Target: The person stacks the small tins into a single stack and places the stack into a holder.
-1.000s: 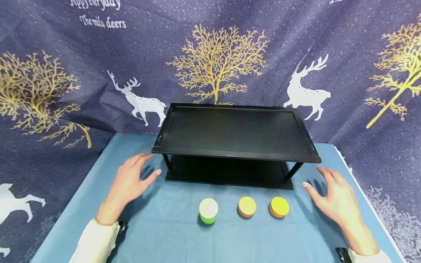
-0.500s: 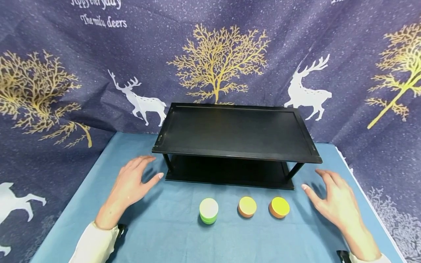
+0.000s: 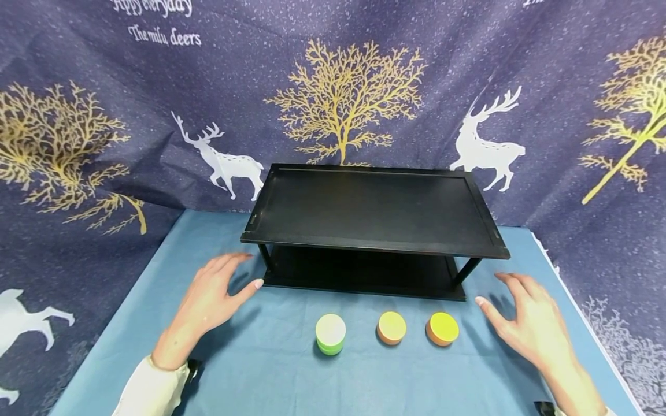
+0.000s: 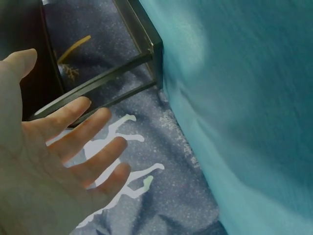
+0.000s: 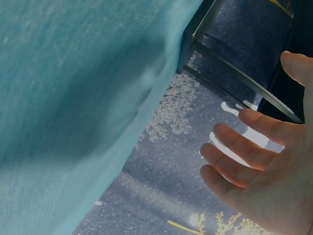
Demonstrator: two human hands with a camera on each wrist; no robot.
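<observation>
Left grip, right grip near black rack's opposite edges

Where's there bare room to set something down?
Best: the top of the black shelf. Also the blue cloth nearer the camera than the green piece and two orange pieces, and between the green piece and left hand. Tight: between the orange pieces, and at the shelf's ends beside left and right hand.
</observation>
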